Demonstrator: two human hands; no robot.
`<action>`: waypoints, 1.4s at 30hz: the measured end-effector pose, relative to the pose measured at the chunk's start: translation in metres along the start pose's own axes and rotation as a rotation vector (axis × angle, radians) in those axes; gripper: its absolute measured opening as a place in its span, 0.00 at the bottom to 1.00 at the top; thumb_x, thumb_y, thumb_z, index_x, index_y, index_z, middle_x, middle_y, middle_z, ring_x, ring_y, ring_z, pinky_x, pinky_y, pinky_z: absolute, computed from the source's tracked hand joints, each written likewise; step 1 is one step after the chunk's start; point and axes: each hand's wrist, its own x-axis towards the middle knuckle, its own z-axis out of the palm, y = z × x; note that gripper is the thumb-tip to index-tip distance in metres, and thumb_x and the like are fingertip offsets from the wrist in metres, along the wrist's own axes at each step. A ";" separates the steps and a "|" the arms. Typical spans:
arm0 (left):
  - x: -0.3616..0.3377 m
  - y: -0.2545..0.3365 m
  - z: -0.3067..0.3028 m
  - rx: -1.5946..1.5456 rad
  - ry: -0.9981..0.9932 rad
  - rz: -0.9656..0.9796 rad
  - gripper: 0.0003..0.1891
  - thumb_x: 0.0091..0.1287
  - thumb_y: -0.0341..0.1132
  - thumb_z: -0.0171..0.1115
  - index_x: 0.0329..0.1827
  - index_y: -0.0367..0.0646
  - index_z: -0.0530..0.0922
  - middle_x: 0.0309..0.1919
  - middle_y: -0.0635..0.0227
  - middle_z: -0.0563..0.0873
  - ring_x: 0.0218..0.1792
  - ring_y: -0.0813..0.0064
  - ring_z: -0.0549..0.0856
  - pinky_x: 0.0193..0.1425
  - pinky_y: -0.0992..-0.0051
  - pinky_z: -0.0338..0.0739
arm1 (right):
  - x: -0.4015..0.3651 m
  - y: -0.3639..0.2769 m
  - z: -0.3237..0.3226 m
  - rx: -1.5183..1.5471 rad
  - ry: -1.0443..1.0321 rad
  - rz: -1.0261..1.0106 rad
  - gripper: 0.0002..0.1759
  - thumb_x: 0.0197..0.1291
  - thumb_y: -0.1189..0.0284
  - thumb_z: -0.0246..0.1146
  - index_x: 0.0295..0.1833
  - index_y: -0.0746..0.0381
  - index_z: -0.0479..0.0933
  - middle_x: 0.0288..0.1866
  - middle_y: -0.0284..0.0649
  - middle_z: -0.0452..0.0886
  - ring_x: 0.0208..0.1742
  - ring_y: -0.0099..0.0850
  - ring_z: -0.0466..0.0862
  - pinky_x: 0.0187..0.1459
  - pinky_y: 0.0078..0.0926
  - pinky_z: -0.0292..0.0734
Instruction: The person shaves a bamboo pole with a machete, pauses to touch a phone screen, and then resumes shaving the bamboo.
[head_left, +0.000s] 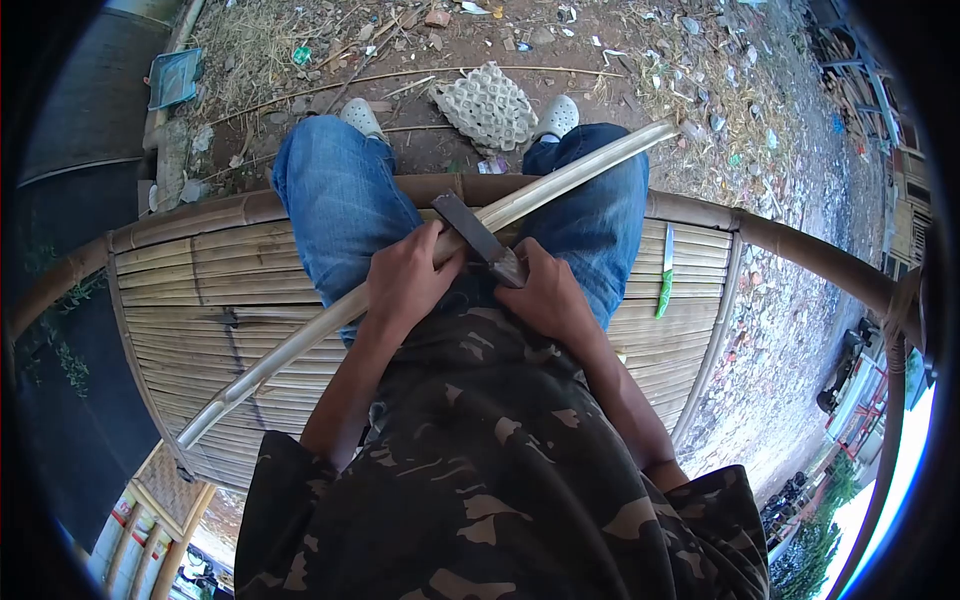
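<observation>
A long split bamboo pole (pixel 580 172) lies slantwise across my lap, from the lower left to beyond my knee at the upper right. My left hand (pixel 405 278) is closed around it near the middle. Across the pole rests a short, dark, square-ended blade (pixel 468 228), like a cleaver, with its rough wooden handle (pixel 508 268) toward me. My right hand (pixel 550 292) is closed on that handle, close to my body. The blade overlaps the pole just right of my left hand.
I sit on a bamboo-slat bench (pixel 160 310) with a thick bamboo front rail (pixel 690 208). A green-handled knife (pixel 667 270) lies on the slats at right. Beyond my feet, an egg tray (pixel 487 108) sits on littered ground; a blue plastic container (pixel 175 78) is at upper left.
</observation>
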 end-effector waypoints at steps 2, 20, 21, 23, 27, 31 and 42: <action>0.001 0.002 -0.004 -0.080 -0.062 -0.069 0.16 0.59 0.40 0.71 0.45 0.43 0.79 0.34 0.59 0.87 0.35 0.55 0.87 0.37 0.62 0.81 | -0.003 0.009 -0.012 0.133 -0.046 -0.138 0.24 0.50 0.65 0.69 0.49 0.69 0.76 0.34 0.57 0.83 0.39 0.52 0.85 0.44 0.44 0.80; -0.015 -0.020 -0.038 -0.023 -0.087 0.084 0.16 0.57 0.38 0.73 0.44 0.41 0.81 0.39 0.64 0.86 0.44 0.61 0.82 0.54 0.63 0.71 | -0.021 0.021 -0.047 1.299 -0.190 0.311 0.21 0.64 0.73 0.60 0.61 0.57 0.65 0.35 0.35 0.76 0.26 0.22 0.76 0.24 0.21 0.75; -0.019 -0.023 -0.044 -0.038 -0.093 0.111 0.16 0.57 0.38 0.73 0.44 0.41 0.81 0.39 0.64 0.86 0.44 0.61 0.82 0.54 0.63 0.71 | -0.023 0.024 -0.049 1.291 -0.199 0.300 0.21 0.64 0.73 0.60 0.60 0.57 0.65 0.35 0.35 0.77 0.26 0.22 0.76 0.23 0.21 0.74; -0.022 -0.026 -0.054 -0.007 -0.142 0.008 0.18 0.59 0.39 0.72 0.48 0.40 0.80 0.42 0.60 0.84 0.46 0.60 0.80 0.55 0.61 0.71 | -0.024 0.028 -0.050 1.289 -0.190 0.281 0.20 0.64 0.72 0.60 0.60 0.58 0.66 0.35 0.35 0.78 0.25 0.21 0.76 0.23 0.20 0.73; -0.008 -0.012 -0.052 0.078 -0.153 0.130 0.20 0.61 0.40 0.70 0.53 0.40 0.78 0.45 0.58 0.83 0.50 0.59 0.79 0.56 0.59 0.73 | -0.018 0.042 -0.040 1.118 -0.177 0.307 0.16 0.63 0.69 0.61 0.54 0.63 0.70 0.32 0.37 0.79 0.25 0.22 0.77 0.24 0.20 0.72; 0.016 0.017 -0.021 0.005 -0.083 0.159 0.22 0.64 0.42 0.67 0.57 0.40 0.76 0.45 0.57 0.83 0.49 0.54 0.80 0.55 0.60 0.74 | -0.019 0.035 -0.046 1.082 -0.180 0.317 0.14 0.64 0.69 0.61 0.51 0.64 0.71 0.32 0.37 0.80 0.24 0.22 0.77 0.25 0.21 0.74; -0.002 -0.006 -0.050 0.038 -0.335 0.111 0.19 0.65 0.37 0.66 0.55 0.39 0.75 0.43 0.56 0.82 0.47 0.53 0.80 0.53 0.59 0.72 | -0.034 0.050 -0.055 0.827 -0.093 0.206 0.20 0.65 0.66 0.64 0.58 0.63 0.71 0.28 0.32 0.76 0.25 0.20 0.76 0.27 0.20 0.73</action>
